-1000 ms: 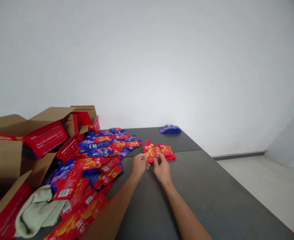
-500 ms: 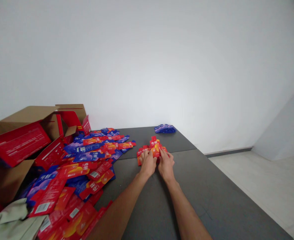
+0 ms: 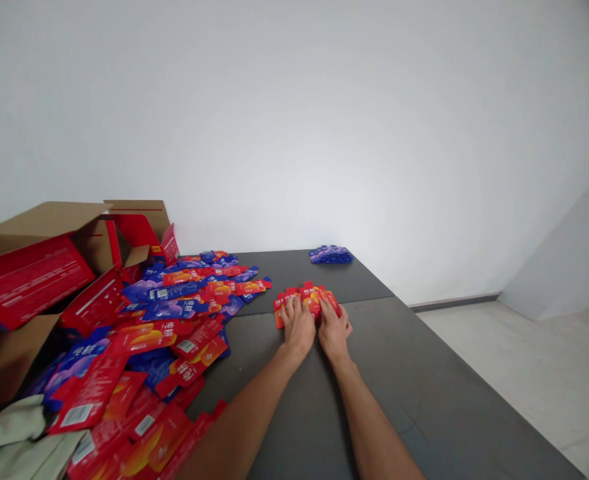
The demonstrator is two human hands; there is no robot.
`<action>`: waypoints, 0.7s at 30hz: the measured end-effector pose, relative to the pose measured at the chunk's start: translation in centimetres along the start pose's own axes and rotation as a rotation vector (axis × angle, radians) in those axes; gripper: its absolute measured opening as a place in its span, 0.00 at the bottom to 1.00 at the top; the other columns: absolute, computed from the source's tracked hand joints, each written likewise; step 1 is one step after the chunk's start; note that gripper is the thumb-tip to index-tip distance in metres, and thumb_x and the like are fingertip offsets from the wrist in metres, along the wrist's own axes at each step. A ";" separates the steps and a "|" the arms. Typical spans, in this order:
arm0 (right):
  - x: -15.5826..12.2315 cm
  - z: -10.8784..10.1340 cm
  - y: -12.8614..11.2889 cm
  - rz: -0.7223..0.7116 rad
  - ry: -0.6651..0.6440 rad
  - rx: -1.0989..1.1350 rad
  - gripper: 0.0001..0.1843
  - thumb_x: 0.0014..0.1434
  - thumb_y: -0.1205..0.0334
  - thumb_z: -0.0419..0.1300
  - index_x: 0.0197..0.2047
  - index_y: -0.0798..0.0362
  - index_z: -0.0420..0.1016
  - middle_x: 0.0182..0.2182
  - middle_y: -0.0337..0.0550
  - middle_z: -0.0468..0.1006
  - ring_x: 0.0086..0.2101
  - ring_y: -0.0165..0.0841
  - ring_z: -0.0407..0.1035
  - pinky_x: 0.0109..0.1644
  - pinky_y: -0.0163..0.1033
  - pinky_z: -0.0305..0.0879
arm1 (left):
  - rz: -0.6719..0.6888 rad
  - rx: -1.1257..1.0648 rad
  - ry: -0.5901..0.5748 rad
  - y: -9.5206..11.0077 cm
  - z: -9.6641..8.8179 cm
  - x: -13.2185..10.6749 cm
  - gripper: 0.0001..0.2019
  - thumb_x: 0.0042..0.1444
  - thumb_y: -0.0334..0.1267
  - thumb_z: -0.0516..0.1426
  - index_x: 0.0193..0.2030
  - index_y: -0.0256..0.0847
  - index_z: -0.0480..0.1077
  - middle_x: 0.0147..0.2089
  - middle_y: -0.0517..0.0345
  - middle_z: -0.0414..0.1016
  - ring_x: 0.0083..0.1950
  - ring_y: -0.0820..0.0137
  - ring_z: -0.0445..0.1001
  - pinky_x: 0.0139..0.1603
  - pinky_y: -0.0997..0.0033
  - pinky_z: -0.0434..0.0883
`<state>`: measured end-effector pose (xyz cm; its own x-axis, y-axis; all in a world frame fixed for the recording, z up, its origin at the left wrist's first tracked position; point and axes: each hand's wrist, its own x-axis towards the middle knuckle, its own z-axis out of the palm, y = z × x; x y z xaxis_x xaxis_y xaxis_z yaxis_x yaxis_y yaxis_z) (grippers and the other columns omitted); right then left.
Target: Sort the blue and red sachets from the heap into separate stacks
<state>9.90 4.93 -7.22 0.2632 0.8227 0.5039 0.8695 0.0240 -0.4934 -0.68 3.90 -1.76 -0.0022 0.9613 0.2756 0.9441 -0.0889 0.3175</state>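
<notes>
A row of overlapping red pouches (image 3: 311, 295) with orange fruit pictures and white lettering lies fanned out on the dark grey table (image 3: 269, 373). My left hand (image 3: 298, 328) rests on the left part of this row, its fingers spread apart over the pouches. On the right part lies my right hand (image 3: 334, 330), fingers apart and pressing from above, with the fingertips touching the red faces. The pouches' lower edges are hidden under both hands. Neither hand lifts a pouch off the table.
A large heap of loose red and blue pouches (image 3: 174, 327) covers the table's left side. Behind it stand open red cardboard boxes (image 3: 34, 273). A light green cloth (image 3: 19, 440) lies at the lower left. A blue pouch stack (image 3: 331, 255) sits by the far edge, near the white wall (image 3: 294, 133).
The red pouch that stood up between my hands now lies down on the row. My left fingers have spread out over the pouches. The view has shifted slightly.
</notes>
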 end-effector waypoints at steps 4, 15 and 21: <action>-0.1 -0.3 -0.3 -0.012 0.006 0.047 0.25 0.67 0.58 0.44 0.63 0.36 0.68 0.61 0.40 0.69 0.63 0.46 0.49 0.59 0.57 0.44 | -0.001 -0.035 -0.005 0.1 -0.1 -0.3 0.23 0.65 0.35 0.44 0.65 0.39 0.63 0.71 0.44 0.56 0.71 0.52 0.49 0.68 0.44 0.52; -1.1 -2.8 -4.2 -0.116 -0.033 0.089 0.25 0.64 0.62 0.47 0.60 0.42 0.72 0.63 0.43 0.67 0.62 0.50 0.50 0.60 0.61 0.50 | -0.027 0.006 -0.012 -3.2 -3.3 -2.9 0.25 0.62 0.32 0.46 0.66 0.31 0.62 0.71 0.35 0.55 0.72 0.51 0.48 0.69 0.45 0.50; -3.0 -3.4 -7.4 -0.266 -0.126 0.088 0.25 0.64 0.65 0.47 0.61 0.42 0.72 0.63 0.41 0.67 0.61 0.48 0.51 0.61 0.58 0.52 | -0.088 0.092 0.029 -6.3 -5.7 -4.8 0.24 0.60 0.30 0.47 0.63 0.30 0.66 0.69 0.35 0.59 0.71 0.51 0.51 0.68 0.46 0.52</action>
<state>4.11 0.35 -2.67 -0.0270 0.8447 0.5346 0.8601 0.2922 -0.4182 -8.50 -1.65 0.11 -0.0943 0.9563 0.2766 0.9661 0.0208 0.2572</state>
